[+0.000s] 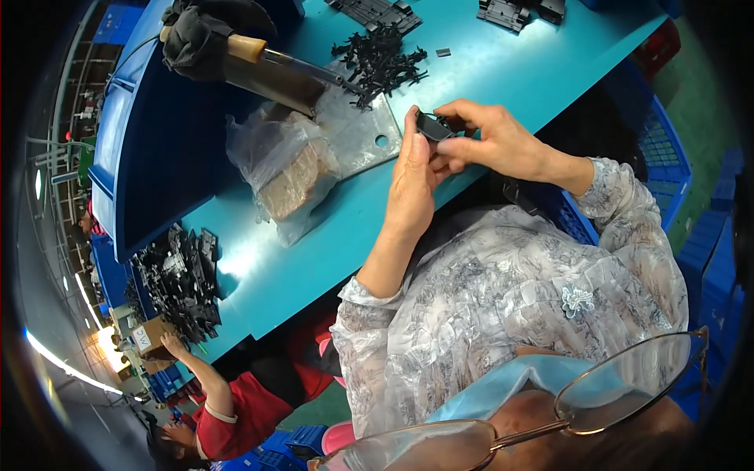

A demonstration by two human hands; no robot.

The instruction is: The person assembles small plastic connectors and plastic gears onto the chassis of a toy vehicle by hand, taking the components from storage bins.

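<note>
Over the near edge of the blue-green table, both my hands meet around a small black plastic part [433,128]. My left hand [411,188] is closed on its left side, thumb and fingertips against it. From the right, my right hand [491,141] pinches the same part between thumb and fingers. Some of its fingers hide the part's far end. Just beyond lies a heap of thin black plastic pieces [386,67], with one flat loose black piece [444,52] beside it.
A wooden-handled iron with a metal shaft [302,67] slants above a metal plate [357,129]. A plastic-wrapped block [294,184] sits left of the plate. Black moulded parts [174,279] are piled at left. A blue crate [664,149] stands right; a person in red [247,412] works lower left.
</note>
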